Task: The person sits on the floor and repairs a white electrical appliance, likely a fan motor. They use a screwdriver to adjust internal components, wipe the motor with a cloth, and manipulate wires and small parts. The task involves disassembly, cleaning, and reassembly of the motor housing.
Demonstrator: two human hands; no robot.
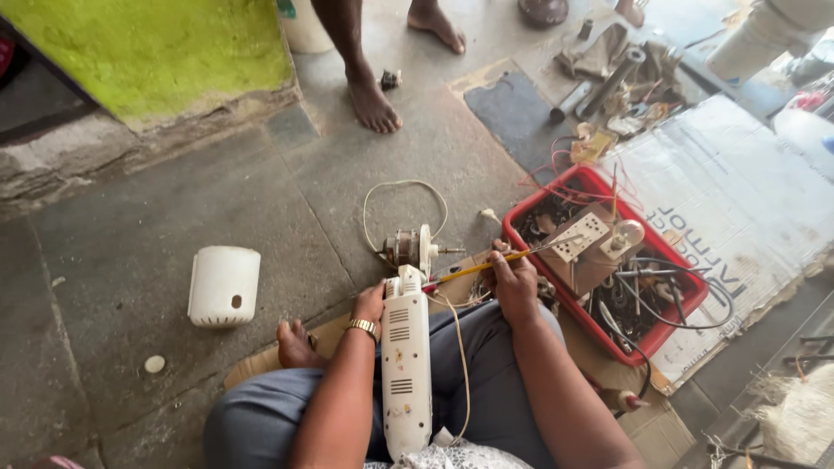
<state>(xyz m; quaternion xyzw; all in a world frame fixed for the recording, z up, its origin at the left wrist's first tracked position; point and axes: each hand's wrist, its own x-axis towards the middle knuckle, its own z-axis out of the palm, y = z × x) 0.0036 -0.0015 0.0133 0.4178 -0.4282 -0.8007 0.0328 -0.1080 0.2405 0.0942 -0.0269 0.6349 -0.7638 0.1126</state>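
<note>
1. The person is sitting on the floor (156,260) with a white fan body (407,365) lying along the lap, its top end pointing away toward a small motor (407,247).
2. The left hand (369,304) is resting against the left side of the fan body near its top; its fingers are wrapping toward the casing, though how tightly they are closing is hidden from this angle.
3. The right hand (512,278) is gripping a yellow screwdriver (478,269), fingers pressing together around the handle, with the shaft pointing left toward the top of the fan body.
4. The motor is sitting on the floor just beyond the fan body, with a white cable (404,187) looping away from it.
5. A white cover (223,285) is lying on its side on the floor, well apart to the left.
6. A red tray (599,187) is sitting just to the right of the right hand, holding wires, a white socket plate (580,236) and other small parts.
7. The tray is resting partly on a cardboard sheet (738,182).
8. Another person's bare feet (372,102) are standing on the floor farther away, near a green wall (148,52).
</note>
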